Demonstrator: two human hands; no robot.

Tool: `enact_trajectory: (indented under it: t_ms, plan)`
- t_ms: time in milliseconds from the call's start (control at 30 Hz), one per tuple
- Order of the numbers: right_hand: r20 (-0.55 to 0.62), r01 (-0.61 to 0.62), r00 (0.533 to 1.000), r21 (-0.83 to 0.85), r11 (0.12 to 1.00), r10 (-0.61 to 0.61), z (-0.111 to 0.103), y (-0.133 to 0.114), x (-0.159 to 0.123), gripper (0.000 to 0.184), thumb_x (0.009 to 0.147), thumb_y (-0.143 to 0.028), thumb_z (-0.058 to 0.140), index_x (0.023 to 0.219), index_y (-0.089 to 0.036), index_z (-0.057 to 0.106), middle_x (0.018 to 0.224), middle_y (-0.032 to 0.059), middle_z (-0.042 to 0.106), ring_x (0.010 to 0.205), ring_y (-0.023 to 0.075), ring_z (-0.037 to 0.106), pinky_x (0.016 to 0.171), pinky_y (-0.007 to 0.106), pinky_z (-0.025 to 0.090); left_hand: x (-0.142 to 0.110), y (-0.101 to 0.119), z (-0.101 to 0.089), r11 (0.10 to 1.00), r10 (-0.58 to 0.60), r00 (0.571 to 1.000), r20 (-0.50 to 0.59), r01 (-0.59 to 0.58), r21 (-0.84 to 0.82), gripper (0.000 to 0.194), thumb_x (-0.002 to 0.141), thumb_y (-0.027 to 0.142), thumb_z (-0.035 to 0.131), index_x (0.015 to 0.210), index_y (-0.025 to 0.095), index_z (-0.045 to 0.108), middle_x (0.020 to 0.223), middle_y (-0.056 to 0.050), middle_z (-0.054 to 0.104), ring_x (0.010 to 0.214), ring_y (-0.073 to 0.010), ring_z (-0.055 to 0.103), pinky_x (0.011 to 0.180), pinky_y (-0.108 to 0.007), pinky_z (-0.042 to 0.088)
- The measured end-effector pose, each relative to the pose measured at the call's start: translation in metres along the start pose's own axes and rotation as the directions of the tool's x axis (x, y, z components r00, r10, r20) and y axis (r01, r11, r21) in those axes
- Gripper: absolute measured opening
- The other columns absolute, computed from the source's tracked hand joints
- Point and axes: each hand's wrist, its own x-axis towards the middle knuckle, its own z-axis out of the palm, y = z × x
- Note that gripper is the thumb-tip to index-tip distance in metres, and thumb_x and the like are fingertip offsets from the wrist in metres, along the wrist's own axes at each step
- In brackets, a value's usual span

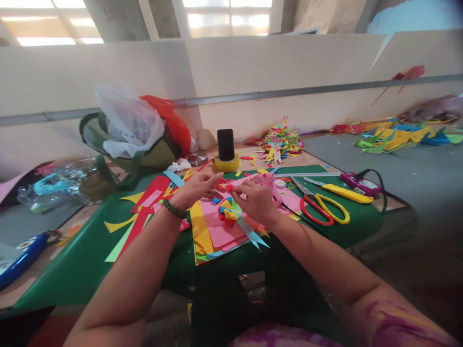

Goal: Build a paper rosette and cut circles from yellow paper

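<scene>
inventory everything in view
scrap: one, red, between hands
bow: one, mixed, below hands
sheets: several, pink, centre
strips: several, mixed, left
glue gun: one, pink, centre
scissors: one, red-yellow, right
knife: one, yellow, right
box: one, purple, right
phone: one, black, on roll
roll: one, yellow, back
bag: one, green, left
plastic bags: several, mixed, left
flowers: several, mixed, back
cover: one, green, table
left hand: one, beside scrap
right hand: one, holding scrap

Scissors (320,202) lie right of the paper stack (211,226), the phone (225,144) behind it, the bag (155,156) behind-left.
</scene>
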Motion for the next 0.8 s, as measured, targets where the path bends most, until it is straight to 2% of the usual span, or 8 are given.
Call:
enact_trajectory:
  t_ms: [100, 200, 367, 500, 567, 633, 800]
  plan:
    - [-0.014, -0.012, 1.0, -0.012, 1.0, 0.012, -0.0004, -0.0005, 0.0001, 0.021, 0.091, -0.028, 0.058, 0.082, -0.019, 0.075, 0.077, 0.0046, 0.071, 0.072, 0.0152, 0.065, 0.058, 0.024, 0.037, -0.0004, -0.0006, 0.0009, 1.0, 0.013, 0.999, -0.029, -0.014, -0.027, 0.065, 0.063, 0.07, 0.072, 0.096, 0.014, 0.066, 0.081, -0.01, 0.076, 0.07, -0.0197, 0.072, 0.054, -0.024, 0.048]
    - [-0.015, -0.011, 1.0, -0.047, 0.999, 0.01, -0.0001, -0.001, 0.0001, 0.021, 0.091, -0.029, 0.058, 0.081, -0.019, 0.075, 0.077, 0.0045, 0.071, 0.07, 0.0153, 0.065, 0.057, 0.024, 0.035, -0.0004, -0.0023, 0.0037, 0.999, 0.033, 0.999, -0.011, -0.034, -0.017, 0.068, 0.055, 0.055, 0.085, 0.106, 0.014, 0.065, 0.081, -0.007, 0.075, 0.07, -0.0189, 0.071, 0.055, -0.024, 0.048]
    - [0.015, 0.0, 1.0, -0.061, 0.998, 0.001, 0.0011, -0.0006, 0.0, 0.021, 0.093, -0.03, 0.057, 0.084, -0.02, 0.074, 0.079, 0.0041, 0.071, 0.071, 0.015, 0.064, 0.058, 0.024, 0.035, 0.0006, -0.0049, 0.0085, 0.995, 0.059, 0.998, 0.027, -0.056, -0.081, 0.066, 0.048, 0.044, 0.09, 0.101, 0.013, 0.064, 0.065, -0.001, 0.071, 0.06, -0.0148, 0.067, 0.056, -0.024, 0.048]
    - [0.025, 0.029, 0.999, -0.082, 0.996, -0.027, 0.0002, 0.0, -0.0004, 0.024, 0.095, -0.031, 0.055, 0.086, -0.019, 0.074, 0.081, 0.0053, 0.071, 0.073, 0.0153, 0.064, 0.059, 0.024, 0.035, -0.0013, -0.0037, 0.007, 0.996, 0.09, 0.996, 0.021, -0.09, -0.019, 0.065, 0.057, 0.051, 0.086, 0.106, 0.015, 0.064, 0.074, -0.004, 0.074, 0.068, -0.0173, 0.07, 0.053, -0.022, 0.046]
    - [0.036, 0.038, 0.999, -0.098, 0.994, -0.034, -0.0002, 0.0003, -0.0007, 0.025, 0.095, -0.032, 0.054, 0.086, -0.018, 0.073, 0.08, 0.0055, 0.07, 0.071, 0.0151, 0.063, 0.058, 0.025, 0.034, -0.002, -0.0032, 0.0056, 0.996, 0.085, 0.996, 0.031, -0.086, 0.006, 0.06, 0.066, 0.057, 0.078, 0.107, 0.016, 0.064, 0.081, -0.006, 0.075, 0.073, -0.0181, 0.072, 0.053, -0.022, 0.046]
    - [0.041, 0.033, 0.999, -0.108, 0.994, -0.029, 0.0, 0.0004, -0.0009, 0.026, 0.095, -0.032, 0.054, 0.085, -0.019, 0.073, 0.08, 0.0052, 0.07, 0.07, 0.0148, 0.062, 0.057, 0.025, 0.032, -0.0021, -0.0028, 0.0048, 0.998, 0.066, 0.998, 0.024, -0.066, -0.002, 0.059, 0.069, 0.06, 0.075, 0.106, 0.015, 0.065, 0.079, -0.007, 0.075, 0.074, -0.0187, 0.072, 0.055, -0.022, 0.047]
    - [0.039, 0.018, 0.999, -0.112, 0.994, -0.014, 0.0003, -0.0014, -0.0011, 0.025, 0.094, -0.03, 0.053, 0.085, -0.019, 0.074, 0.081, 0.0055, 0.07, 0.07, 0.0149, 0.062, 0.057, 0.025, 0.032, -0.0014, -0.0019, 0.0064, 0.997, 0.037, 0.999, -0.006, -0.037, -0.069, 0.074, 0.049, 0.047, 0.09, 0.109, 0.013, 0.062, 0.072, -0.004, 0.075, 0.071, -0.0202, 0.072, 0.058, -0.026, 0.051]
